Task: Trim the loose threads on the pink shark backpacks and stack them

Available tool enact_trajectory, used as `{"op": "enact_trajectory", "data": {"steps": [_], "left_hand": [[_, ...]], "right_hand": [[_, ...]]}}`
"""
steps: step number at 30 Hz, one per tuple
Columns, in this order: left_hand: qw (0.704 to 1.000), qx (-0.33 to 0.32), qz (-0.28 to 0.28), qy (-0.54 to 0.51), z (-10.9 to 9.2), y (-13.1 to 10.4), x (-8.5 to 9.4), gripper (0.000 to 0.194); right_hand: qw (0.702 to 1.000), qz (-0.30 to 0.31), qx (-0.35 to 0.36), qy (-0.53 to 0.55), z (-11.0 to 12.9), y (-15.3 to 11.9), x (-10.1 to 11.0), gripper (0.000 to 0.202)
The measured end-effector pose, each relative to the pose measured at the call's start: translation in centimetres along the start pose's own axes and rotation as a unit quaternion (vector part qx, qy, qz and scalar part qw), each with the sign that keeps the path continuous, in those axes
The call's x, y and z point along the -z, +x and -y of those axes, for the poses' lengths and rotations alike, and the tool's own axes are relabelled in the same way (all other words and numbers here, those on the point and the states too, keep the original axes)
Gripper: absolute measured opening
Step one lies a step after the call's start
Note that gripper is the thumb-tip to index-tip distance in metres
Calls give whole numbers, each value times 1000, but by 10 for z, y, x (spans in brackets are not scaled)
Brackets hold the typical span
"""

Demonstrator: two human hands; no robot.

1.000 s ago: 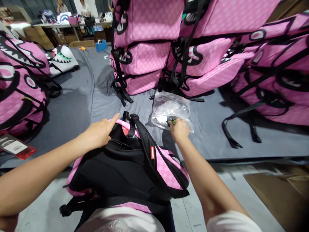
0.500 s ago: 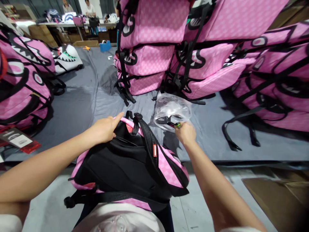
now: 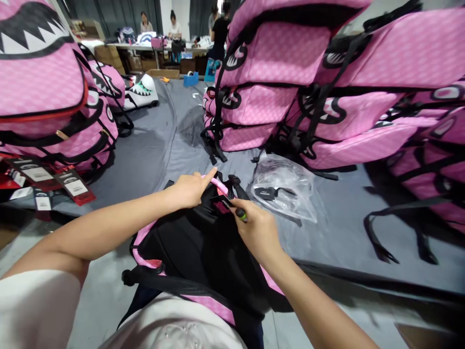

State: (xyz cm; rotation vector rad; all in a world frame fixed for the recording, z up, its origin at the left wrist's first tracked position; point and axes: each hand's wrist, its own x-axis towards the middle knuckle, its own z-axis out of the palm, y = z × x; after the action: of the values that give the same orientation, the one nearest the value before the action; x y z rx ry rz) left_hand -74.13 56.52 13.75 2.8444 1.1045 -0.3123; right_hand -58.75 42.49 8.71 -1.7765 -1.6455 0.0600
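Note:
A black and pink backpack (image 3: 207, 252) lies tilted on my lap, its black padded back facing up. My left hand (image 3: 189, 189) is closed around the top of it by the pink carry handle (image 3: 219, 185), index finger stretched along the handle. Close beside it, my right hand (image 3: 257, 225) grips a dark flat tag (image 3: 222, 199) at the handle's base. A small black and green object (image 3: 241, 214) also sticks out of that hand; its kind is unclear. Beyond the right hand, a clear plastic bag (image 3: 286, 189) with black tags inside lies on the table.
Pink backpacks (image 3: 254, 106) are stacked high on the grey-covered table (image 3: 152, 150), with more at right. Another pile (image 3: 39, 92) with hang tags (image 3: 74, 184) stands at left. A blue tape dispenser (image 3: 191, 79) sits farther back. People (image 3: 174, 26) are at a far table.
My right hand has moved from the plastic bag to the backpack's handle, bringing a dark tag with it. My left hand stays at the handle. The view has turned left.

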Motion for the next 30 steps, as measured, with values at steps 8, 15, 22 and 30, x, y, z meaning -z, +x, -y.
{"op": "enact_trajectory", "data": {"steps": [8,15,22,30], "left_hand": [[968,25,-109,-224,35,-69,-58,92],[961,77,-161,-210,28,-74,-82,86],[962,74,-157,-209,30,-71,-83,85],[952,42,-188,-236,35,-76,-91,86]], "right_hand": [[963,241,-92,-82,17,18,-6,22],[919,319,-41,-229,39,27,-18,34],[899,360,-48,-245,45,33,-24,32],[931,295,-9,-214,58,39,-19,40]]}}
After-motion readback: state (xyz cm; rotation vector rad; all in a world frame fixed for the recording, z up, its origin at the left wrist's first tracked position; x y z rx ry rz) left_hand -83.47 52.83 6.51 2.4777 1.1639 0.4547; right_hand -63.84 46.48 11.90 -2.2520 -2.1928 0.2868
